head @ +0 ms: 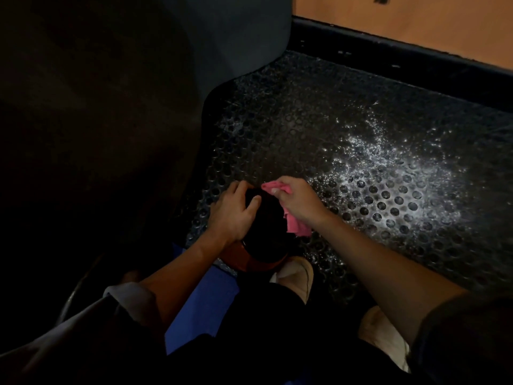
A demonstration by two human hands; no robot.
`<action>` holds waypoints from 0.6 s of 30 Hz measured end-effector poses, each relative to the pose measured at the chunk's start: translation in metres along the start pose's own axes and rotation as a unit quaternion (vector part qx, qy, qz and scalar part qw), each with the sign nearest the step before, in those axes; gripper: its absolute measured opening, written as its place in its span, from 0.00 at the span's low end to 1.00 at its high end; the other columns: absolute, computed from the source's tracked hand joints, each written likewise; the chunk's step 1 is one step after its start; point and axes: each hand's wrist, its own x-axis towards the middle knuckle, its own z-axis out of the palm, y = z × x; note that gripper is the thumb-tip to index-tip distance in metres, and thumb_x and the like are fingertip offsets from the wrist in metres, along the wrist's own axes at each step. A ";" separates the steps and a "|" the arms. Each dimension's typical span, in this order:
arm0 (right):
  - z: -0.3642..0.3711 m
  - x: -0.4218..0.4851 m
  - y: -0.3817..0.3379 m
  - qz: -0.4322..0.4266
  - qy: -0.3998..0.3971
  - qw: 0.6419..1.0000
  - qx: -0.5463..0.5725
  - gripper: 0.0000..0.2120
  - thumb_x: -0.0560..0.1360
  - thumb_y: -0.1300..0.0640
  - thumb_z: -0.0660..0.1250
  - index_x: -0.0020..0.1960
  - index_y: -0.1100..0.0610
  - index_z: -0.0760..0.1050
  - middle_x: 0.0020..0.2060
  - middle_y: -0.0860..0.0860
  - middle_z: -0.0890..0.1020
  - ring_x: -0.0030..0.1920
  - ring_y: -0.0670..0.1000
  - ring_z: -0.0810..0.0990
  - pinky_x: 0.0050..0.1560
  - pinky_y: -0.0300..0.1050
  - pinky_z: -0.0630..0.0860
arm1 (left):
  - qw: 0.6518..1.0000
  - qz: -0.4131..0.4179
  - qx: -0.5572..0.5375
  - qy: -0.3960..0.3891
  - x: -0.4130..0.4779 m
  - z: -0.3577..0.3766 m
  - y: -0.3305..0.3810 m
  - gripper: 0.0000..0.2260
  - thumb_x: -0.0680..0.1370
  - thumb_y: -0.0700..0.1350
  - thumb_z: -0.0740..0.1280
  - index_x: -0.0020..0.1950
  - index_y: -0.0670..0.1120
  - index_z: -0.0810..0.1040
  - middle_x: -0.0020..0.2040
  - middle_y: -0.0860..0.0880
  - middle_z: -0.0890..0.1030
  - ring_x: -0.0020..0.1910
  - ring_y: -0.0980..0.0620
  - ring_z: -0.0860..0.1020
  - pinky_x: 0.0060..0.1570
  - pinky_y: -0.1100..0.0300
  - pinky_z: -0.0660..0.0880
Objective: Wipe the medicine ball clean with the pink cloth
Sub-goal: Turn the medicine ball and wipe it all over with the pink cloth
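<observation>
- A dark, round medicine ball (pixel 266 234) sits low in the middle of the view, on the near left edge of a black rubber mat (pixel 361 129). An orange-red band shows along its lower side. The rest of the ball is almost black in the dim light.
- The left hand (pixel 231 212) lies on the ball's upper left side. Its fingers are spread a little and curved over the top, and the thumb presses the surface, gripping the ball.
- The right hand (pixel 298 200) is at the ball's upper right side, fingers bunched tight around a pink cloth (pixel 295 227). One tuft of cloth sticks out above the fingers. A larger fold hangs below the palm against the ball.
- Both forearms reach in from the bottom of the view, the left with a pale rolled cuff (pixel 125 294).
- Just behind the ball are dark trouser legs and two pale shoes (pixel 295 276), with a strip of blue flooring (pixel 205 290) to their left.
- The mat is covered in round holes. White glittering specks (pixel 402 168) are scattered across its right part.
- A large dark padded shape (pixel 244 37) fills the left and top left.
- A black baseboard (pixel 402 56) and orange wall (pixel 416 23) run along the top right.
</observation>
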 end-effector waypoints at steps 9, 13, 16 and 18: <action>0.000 -0.013 0.005 -0.010 0.027 0.999 -0.029 0.07 0.80 0.57 0.62 0.53 0.60 0.74 0.47 0.52 0.77 0.41 0.48 0.77 0.38 0.35 0.69 | 0.999 -0.028 -0.027 0.001 0.015 0.000 -0.002 0.13 0.79 0.56 0.60 0.59 0.51 0.74 0.62 0.47 0.75 0.60 0.45 0.75 0.59 0.43 0.72; -0.010 -0.014 0.008 0.090 0.057 0.993 0.054 0.11 0.81 0.56 0.61 0.56 0.59 0.62 0.43 0.53 0.73 0.33 0.45 0.73 0.26 0.31 0.69 | 0.994 -0.085 -0.070 0.006 0.033 -0.001 0.009 0.13 0.78 0.57 0.60 0.56 0.50 0.74 0.60 0.46 0.77 0.58 0.43 0.75 0.60 0.43 0.71; -0.020 -0.010 -0.013 0.093 0.101 0.974 0.180 0.14 0.78 0.61 0.63 0.55 0.57 0.57 0.46 0.52 0.69 0.41 0.47 0.73 0.35 0.38 0.74 | 0.987 -0.076 -0.129 0.065 0.038 -0.004 0.011 0.14 0.74 0.55 0.59 0.55 0.49 0.74 0.57 0.45 0.77 0.57 0.42 0.75 0.59 0.43 0.72; -0.025 -0.012 -0.020 0.051 0.118 0.973 0.193 0.15 0.76 0.61 0.65 0.55 0.56 0.59 0.48 0.50 0.67 0.45 0.45 0.72 0.41 0.40 0.73 | 0.990 0.018 -0.119 0.071 0.035 -0.002 0.005 0.13 0.73 0.54 0.59 0.54 0.50 0.75 0.55 0.46 0.77 0.57 0.43 0.75 0.58 0.44 0.71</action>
